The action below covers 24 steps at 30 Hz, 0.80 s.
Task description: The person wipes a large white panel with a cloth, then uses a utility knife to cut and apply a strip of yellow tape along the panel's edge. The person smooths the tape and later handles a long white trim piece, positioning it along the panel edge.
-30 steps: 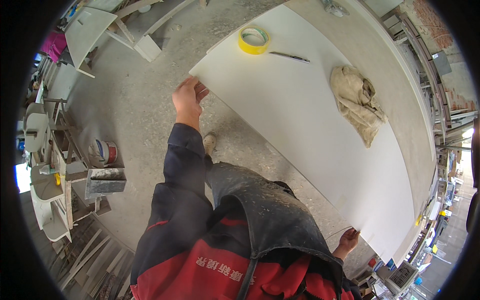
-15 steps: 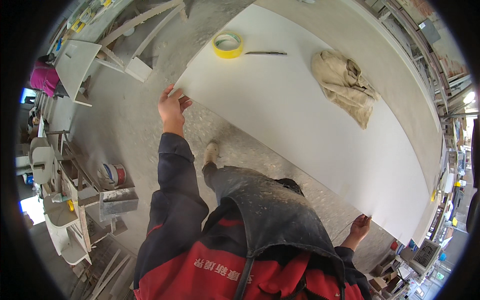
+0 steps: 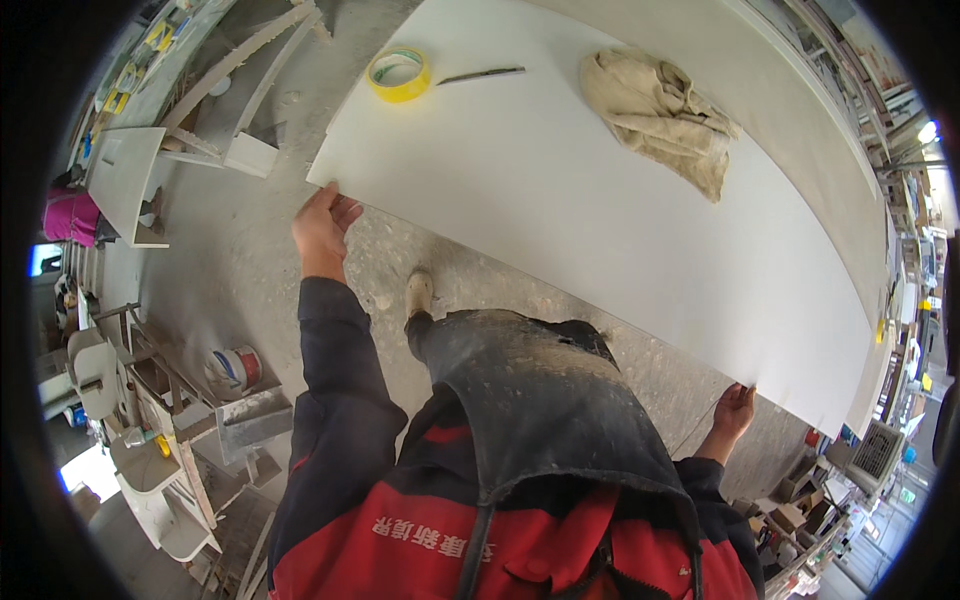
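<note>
A large white panel [image 3: 560, 190] lies in front of me, its near edge running from upper left to lower right. My left hand [image 3: 324, 230] is closed at the left end of that edge, fingertips at the rim with the other fingers curled. Farther along, my right hand [image 3: 733, 408] pinches the same edge near the right corner. On the panel rest a yellow roll of tape [image 3: 399, 75], a slim dark knife or pen-like tool [image 3: 481, 75] and a crumpled beige cloth [image 3: 660, 110].
Beneath the panel is a pale worktable [image 3: 800, 110]. A white bucket [image 3: 235, 370] and a grey box-like piece [image 3: 254, 424] stand at left, near wooden racks. Boards and a frame [image 3: 240, 75] are at upper left. A person in magenta [image 3: 72, 217] is at far left. Clutter lines the right.
My left hand has closed in on the panel's edge, its fingers less spread. The view has shifted, so the tape, tool and cloth appear farther up and left. My right hand stays on the edge.
</note>
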Each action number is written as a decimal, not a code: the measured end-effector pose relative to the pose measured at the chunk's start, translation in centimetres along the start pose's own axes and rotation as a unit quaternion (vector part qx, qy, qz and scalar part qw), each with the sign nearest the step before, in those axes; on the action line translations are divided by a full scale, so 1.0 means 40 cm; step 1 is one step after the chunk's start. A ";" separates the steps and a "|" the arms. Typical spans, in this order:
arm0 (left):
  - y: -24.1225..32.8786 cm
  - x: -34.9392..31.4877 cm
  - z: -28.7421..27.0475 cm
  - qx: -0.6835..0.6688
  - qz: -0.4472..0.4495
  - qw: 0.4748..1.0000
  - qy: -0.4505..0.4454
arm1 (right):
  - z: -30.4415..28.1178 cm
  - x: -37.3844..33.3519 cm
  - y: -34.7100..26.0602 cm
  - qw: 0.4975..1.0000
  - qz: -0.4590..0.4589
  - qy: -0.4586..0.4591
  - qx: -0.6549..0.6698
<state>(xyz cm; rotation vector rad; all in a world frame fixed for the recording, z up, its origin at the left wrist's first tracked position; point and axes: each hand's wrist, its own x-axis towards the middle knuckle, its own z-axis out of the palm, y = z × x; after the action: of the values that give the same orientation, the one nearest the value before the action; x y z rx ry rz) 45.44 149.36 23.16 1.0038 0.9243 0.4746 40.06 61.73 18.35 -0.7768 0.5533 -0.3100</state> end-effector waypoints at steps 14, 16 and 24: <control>-0.164 -0.364 0.182 0.018 -0.160 0.969 -0.187 | 0.019 -0.019 0.008 0.997 -0.024 0.055 -0.040; -0.165 -0.361 0.180 0.015 -0.161 0.967 -0.195 | 0.015 -0.019 0.013 0.997 -0.024 0.061 -0.035; -0.183 -0.361 0.175 -0.008 -0.150 0.966 -0.209 | 0.052 -0.042 0.025 0.996 -0.018 0.077 -0.043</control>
<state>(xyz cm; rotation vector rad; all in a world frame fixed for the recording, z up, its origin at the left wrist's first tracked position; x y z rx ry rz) 42.90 131.96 24.61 0.8852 0.6715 0.0095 39.93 64.36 19.42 -0.8512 0.7020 -0.3840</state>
